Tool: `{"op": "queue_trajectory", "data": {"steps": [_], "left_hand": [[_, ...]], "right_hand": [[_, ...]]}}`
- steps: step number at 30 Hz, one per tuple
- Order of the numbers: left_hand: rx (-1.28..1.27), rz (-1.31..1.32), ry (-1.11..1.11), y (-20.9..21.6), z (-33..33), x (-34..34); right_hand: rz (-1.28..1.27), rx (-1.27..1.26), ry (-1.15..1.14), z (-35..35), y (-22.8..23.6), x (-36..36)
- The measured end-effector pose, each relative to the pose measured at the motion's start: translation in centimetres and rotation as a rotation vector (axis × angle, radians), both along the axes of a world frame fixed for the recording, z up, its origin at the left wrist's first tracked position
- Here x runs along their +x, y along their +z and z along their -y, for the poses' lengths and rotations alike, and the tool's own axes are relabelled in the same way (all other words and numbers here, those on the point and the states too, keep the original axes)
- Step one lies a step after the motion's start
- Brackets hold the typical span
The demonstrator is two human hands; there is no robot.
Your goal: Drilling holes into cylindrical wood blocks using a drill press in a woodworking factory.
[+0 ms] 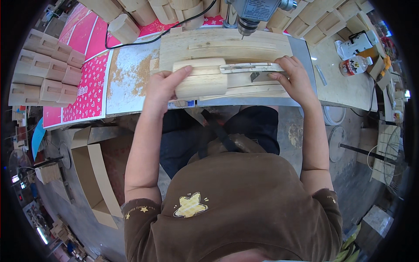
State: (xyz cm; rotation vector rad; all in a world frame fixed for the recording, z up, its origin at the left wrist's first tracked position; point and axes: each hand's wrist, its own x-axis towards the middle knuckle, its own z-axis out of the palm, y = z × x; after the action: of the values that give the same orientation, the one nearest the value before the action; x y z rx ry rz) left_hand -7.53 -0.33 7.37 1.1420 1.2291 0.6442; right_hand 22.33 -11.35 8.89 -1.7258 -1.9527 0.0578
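My left hand is closed on the left end of a pale wooden block with rounded sides and a groove along its top. My right hand grips the right end of a narrow, whitish strip with dark marks. The strip's left tip lies at the groove's right end. A small dark piece shows just below the strip; I cannot tell whether it is joined to it. Beneath the block lies a wooden jig board with raised wooden rails.
A drill press chuck with a thin bit hangs behind the board. Stacked wooden blocks stand left, with more along the back. A black cable crosses the table. At right are a bottle, a white container and a pen.
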Motion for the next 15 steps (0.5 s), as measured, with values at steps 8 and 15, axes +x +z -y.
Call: {"op": "queue_trajectory", "data": {"steps": [8,15], "left_hand": [[0.066,0.313,-0.035,-2.4,1.7,4.0],[1.004,-0.198,-0.161,-4.7,2.5,5.2]], "right_hand": [[0.027,0.05,-0.053,-0.6,-0.8,-0.9],[-0.003,0.064,-0.176,-3.0,-1.7,0.7]]}}
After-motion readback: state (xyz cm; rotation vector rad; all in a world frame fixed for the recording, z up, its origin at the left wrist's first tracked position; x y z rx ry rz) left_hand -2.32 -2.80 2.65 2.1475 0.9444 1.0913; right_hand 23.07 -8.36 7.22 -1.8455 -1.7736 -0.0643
